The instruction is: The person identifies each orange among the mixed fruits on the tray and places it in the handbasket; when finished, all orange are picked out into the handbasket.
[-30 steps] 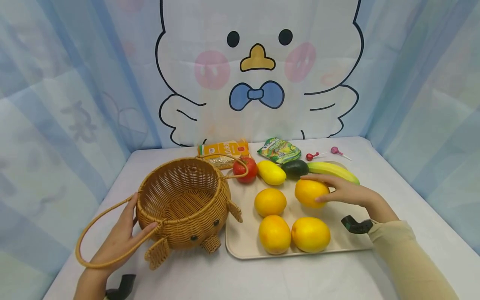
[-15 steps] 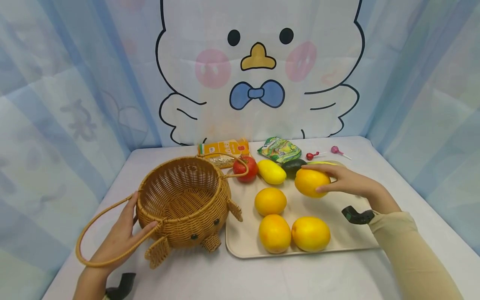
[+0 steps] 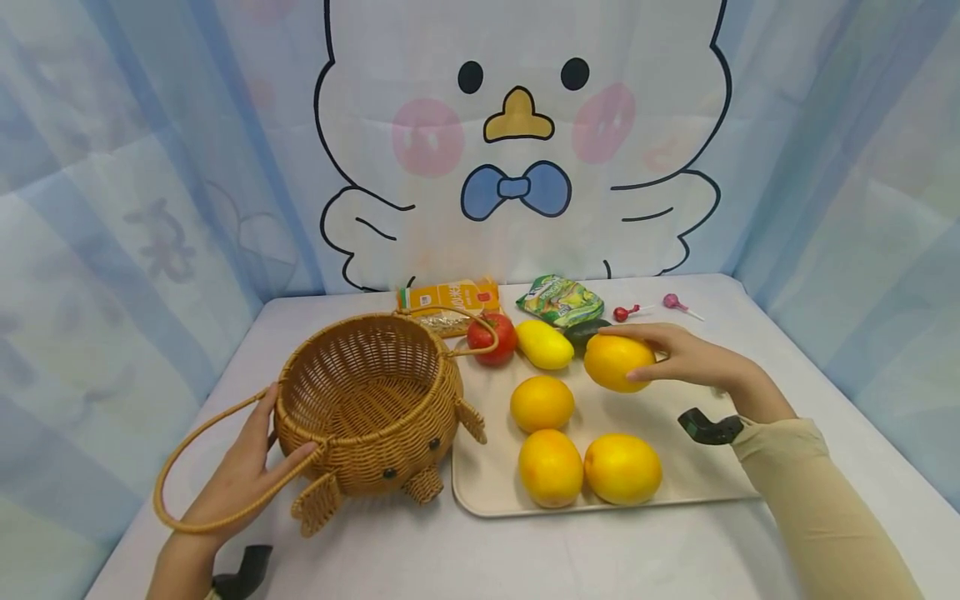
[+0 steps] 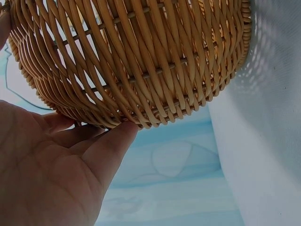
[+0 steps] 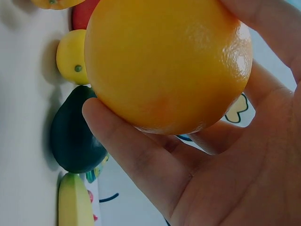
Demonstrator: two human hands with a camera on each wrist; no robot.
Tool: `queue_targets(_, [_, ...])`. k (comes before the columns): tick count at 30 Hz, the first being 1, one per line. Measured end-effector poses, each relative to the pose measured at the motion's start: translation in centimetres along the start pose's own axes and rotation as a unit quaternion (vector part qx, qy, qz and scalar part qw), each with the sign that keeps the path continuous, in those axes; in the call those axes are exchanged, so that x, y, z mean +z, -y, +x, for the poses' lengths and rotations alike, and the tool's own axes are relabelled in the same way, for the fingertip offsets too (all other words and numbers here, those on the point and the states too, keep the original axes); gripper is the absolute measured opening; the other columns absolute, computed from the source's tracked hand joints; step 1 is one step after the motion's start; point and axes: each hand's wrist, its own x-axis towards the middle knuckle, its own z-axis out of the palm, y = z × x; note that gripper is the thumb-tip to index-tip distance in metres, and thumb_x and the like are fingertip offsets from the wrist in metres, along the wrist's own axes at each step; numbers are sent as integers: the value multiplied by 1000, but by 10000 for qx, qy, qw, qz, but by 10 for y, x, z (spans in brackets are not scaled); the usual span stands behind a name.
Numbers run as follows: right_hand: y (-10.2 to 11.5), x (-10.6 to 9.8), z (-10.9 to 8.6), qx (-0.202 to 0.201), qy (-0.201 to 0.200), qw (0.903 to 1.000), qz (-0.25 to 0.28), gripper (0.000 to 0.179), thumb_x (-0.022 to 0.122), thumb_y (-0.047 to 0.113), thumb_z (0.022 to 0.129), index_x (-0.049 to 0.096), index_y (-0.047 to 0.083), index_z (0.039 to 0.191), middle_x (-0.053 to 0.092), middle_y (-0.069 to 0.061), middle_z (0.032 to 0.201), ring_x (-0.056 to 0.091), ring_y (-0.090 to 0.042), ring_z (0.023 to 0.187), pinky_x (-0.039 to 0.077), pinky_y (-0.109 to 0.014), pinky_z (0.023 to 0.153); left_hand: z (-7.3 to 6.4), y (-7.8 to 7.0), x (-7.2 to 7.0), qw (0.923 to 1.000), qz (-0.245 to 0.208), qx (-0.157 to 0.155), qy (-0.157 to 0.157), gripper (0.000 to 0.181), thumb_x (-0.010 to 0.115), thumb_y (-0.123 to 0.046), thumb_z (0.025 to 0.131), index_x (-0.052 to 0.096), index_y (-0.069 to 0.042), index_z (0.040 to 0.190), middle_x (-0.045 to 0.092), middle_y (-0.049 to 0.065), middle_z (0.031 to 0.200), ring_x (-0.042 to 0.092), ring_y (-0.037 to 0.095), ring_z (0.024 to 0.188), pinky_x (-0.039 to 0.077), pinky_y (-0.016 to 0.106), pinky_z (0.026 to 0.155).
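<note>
My right hand (image 3: pixel 690 360) holds a yellow-orange orange (image 3: pixel 618 363) between thumb and fingers, above the back of the beige tray (image 3: pixel 480 479). In the right wrist view the held orange (image 5: pixel 169 66) fills the top, with the fingers around its side and underside. My left hand (image 3: pixel 238 479) grips the left side of a brown wicker basket (image 3: pixel 367 462) with an animal face, under its looped handle. The left wrist view shows fingers (image 4: pixel 110 146) against the weave. No contents show inside the basket.
Several more oranges (image 3: pixel 542 403) lie on the tray. Behind them are a tomato (image 3: pixel 492 340), a lemon (image 3: pixel 544 345), a dark avocado (image 5: pixel 77 134) and a banana (image 5: pixel 74 202). Two snack packets (image 3: pixel 561 300) and two lollipops (image 3: pixel 672 300) lie at the back.
My right hand has lifted the orange up and back from the tray, then moved it slightly left. My left hand and the basket have stayed in place.
</note>
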Motion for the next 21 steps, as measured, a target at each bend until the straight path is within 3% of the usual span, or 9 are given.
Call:
queue_targets(14, [15,6,8,73,-161,9969,-763,59,69,38,83,45,39,137,58,2,128,53,-20,101,46,-36,88,0,-1,0,10000,-43,4,22,94,57,-38,93,-13,-14,151,-7,21,158,10,48,142,30,67,106])
queue_targets(21, [17,7,14,-11,-105,9967,-810,59,69,39,83,44,41,137,54,1,136,53,-20,108,48,-41,92,0,0,0,10000,-2,-4,8,94,57,-38,93,-13,-13,151,-9,20,158,8,47,143,29,67,106])
